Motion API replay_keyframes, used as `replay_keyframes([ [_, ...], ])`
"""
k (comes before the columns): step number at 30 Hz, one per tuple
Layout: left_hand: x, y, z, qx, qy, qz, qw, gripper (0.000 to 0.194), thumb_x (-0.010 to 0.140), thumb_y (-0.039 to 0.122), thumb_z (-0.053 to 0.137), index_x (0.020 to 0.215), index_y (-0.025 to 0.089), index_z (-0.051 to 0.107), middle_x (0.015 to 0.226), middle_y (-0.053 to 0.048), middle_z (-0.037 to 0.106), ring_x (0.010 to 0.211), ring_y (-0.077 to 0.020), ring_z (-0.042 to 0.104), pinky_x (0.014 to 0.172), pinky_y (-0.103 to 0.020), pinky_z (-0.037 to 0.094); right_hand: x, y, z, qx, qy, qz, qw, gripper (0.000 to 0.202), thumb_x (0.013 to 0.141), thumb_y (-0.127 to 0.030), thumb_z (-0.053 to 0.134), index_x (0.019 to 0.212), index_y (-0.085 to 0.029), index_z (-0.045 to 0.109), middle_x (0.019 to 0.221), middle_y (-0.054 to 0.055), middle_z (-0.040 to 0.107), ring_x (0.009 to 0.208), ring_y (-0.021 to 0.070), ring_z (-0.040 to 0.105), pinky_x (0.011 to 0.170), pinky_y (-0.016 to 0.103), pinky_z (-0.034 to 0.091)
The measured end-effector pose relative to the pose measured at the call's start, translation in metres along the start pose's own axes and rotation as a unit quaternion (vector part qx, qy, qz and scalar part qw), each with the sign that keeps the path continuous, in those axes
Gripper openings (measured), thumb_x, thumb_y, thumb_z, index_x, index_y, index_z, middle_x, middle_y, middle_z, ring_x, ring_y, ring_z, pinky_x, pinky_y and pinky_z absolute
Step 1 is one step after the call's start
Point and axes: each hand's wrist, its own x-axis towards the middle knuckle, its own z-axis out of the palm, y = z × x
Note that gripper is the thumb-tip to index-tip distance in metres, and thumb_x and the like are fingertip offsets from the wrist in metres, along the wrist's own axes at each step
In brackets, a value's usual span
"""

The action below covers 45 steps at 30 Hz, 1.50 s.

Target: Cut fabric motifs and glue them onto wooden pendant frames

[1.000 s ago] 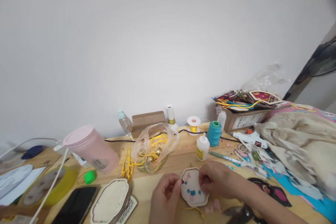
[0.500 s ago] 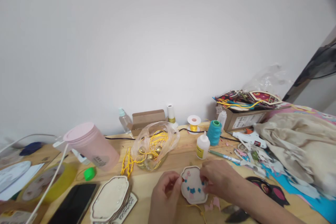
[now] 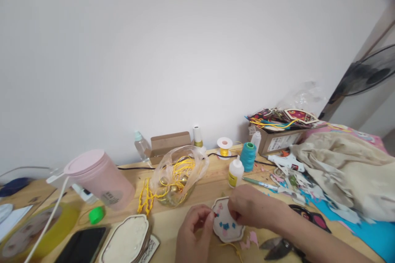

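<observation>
On the worktop (image 3: 168, 226), the left hand's (image 3: 196, 230) fingers pinch nearly closed at the scalloped plaque's (image 3: 227, 230) left rim, while the right hand's (image 3: 248, 209) fingers curl over its right side, their hold hidden.

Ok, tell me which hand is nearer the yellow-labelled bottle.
Right: the right hand is this side of the bottle, over the scalloped piece; the left hand is farther off, at the piece's left edge.

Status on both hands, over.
Left hand at left rim of scalloped white plaque; right hand over its upper right. Dark metal scissors, pink scraps close by.
</observation>
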Motion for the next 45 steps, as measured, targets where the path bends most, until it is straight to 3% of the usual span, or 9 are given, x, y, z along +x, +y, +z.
replay_keyframes([
  [7, 0.0, -0.003, 0.005, -0.066, 0.05, 0.009, 0.997, 0.016, 0.065, 0.033, 0.06, 0.062, 0.017, 0.063, 0.065, -0.002, 0.062, 0.065, -0.016, 0.057, 0.059, -0.021, 0.046, -0.005, 0.011, -0.001, 0.073, 0.02, -0.031, 0.997, 0.016, 0.056, -0.011, 0.06, 0.064, -0.018, 0.071, 0.055, 0.002, 0.069, 0.047, 0.0141, 0.057, 0.04, 0.02, 0.03],
  [12, 0.0, 0.002, 0.004, -0.141, 0.101, -0.047, 0.984, 0.018, 0.059, 0.035, 0.065, 0.062, 0.017, 0.063, 0.063, -0.001, 0.064, 0.063, -0.0156, 0.059, 0.059, -0.021, 0.047, -0.014, 0.017, -0.005, 0.145, 0.056, -0.006, 0.988, 0.014, 0.064, -0.015, 0.058, 0.072, -0.02, 0.069, 0.06, -0.001, 0.067, 0.05, 0.0093, 0.056, 0.042, 0.015, 0.033],
  [16, 0.0, 0.005, 0.001, -0.167, 0.194, -0.063, 0.965, 0.023, 0.054, 0.037, 0.068, 0.065, 0.017, 0.063, 0.066, -0.001, 0.067, 0.067, -0.0163, 0.06, 0.064, -0.021, 0.047, -0.004, -0.002, 0.001, 0.18, 0.077, -0.008, 0.981, 0.015, 0.068, -0.018, 0.056, 0.076, -0.02, 0.069, 0.061, -0.002, 0.067, 0.05, 0.0079, 0.055, 0.043, 0.013, 0.034],
  [20, 0.002, 0.001, -0.006, -0.175, 0.233, -0.053, 0.955, 0.027, 0.053, 0.04, 0.067, 0.067, 0.017, 0.062, 0.066, -0.001, 0.067, 0.067, -0.0153, 0.06, 0.065, -0.021, 0.047, 0.019, -0.031, 0.012, 0.183, 0.066, -0.038, 0.98, 0.018, 0.063, -0.013, 0.057, 0.074, -0.019, 0.07, 0.063, 0.0, 0.07, 0.051, 0.0109, 0.057, 0.046, 0.016, 0.036],
  [24, 0.006, -0.01, -0.017, -0.169, 0.219, -0.108, 0.955, 0.033, 0.052, 0.041, 0.066, 0.072, 0.015, 0.061, 0.07, -0.004, 0.068, 0.066, -0.0147, 0.059, 0.062, -0.022, 0.048, 0.031, -0.041, 0.016, 0.179, 0.067, -0.054, 0.98, 0.021, 0.065, -0.011, 0.054, 0.075, -0.018, 0.071, 0.065, 0.004, 0.071, 0.055, 0.016, 0.059, 0.049, 0.02, 0.038],
  [27, 0.011, -0.018, -0.024, -0.144, 0.211, -0.108, 0.961, 0.032, 0.058, 0.041, 0.061, 0.076, 0.014, 0.059, 0.073, -0.005, 0.068, 0.064, -0.0133, 0.058, 0.062, -0.023, 0.048, 0.028, -0.035, 0.013, 0.197, 0.087, -0.053, 0.975, 0.02, 0.067, -0.013, 0.055, 0.078, -0.021, 0.07, 0.071, 0.002, 0.071, 0.063, 0.0143, 0.061, 0.057, 0.019, 0.04],
  [35, 0.013, -0.015, -0.036, 0.015, 0.104, -0.09, 0.99, 0.029, 0.059, 0.041, 0.06, 0.069, 0.014, 0.063, 0.069, -0.008, 0.069, 0.071, -0.0244, 0.06, 0.07, -0.036, 0.045, -0.014, 0.013, 0.023, 0.203, 0.147, 0.07, 0.966, 0.012, 0.072, -0.019, 0.054, 0.074, -0.018, 0.066, 0.068, 0.002, 0.067, 0.057, 0.0119, 0.057, 0.051, 0.018, 0.038],
  [40, 0.008, -0.013, -0.041, 0.147, 0.073, -0.059, 0.985, 0.024, 0.062, 0.036, 0.056, 0.069, 0.015, 0.067, 0.077, -0.013, 0.068, 0.078, -0.0323, 0.057, 0.078, -0.049, 0.036, -0.029, 0.021, 0.033, 0.181, 0.114, 0.08, 0.974, 0.012, 0.065, -0.021, 0.063, 0.076, -0.02, 0.068, 0.075, 0.002, 0.067, 0.068, 0.0158, 0.059, 0.057, 0.021, 0.04],
  [45, 0.005, -0.015, -0.039, 0.206, 0.084, -0.008, 0.975, 0.033, 0.066, 0.034, 0.05, 0.085, 0.01, 0.063, 0.091, -0.016, 0.062, 0.089, -0.029, 0.054, 0.085, -0.044, 0.035, -0.017, 0.014, 0.031, 0.154, 0.062, 0.072, 0.984, 0.012, 0.059, -0.016, 0.066, 0.07, -0.018, 0.07, 0.072, 0.007, 0.069, 0.067, 0.0213, 0.061, 0.055, 0.024, 0.041],
])
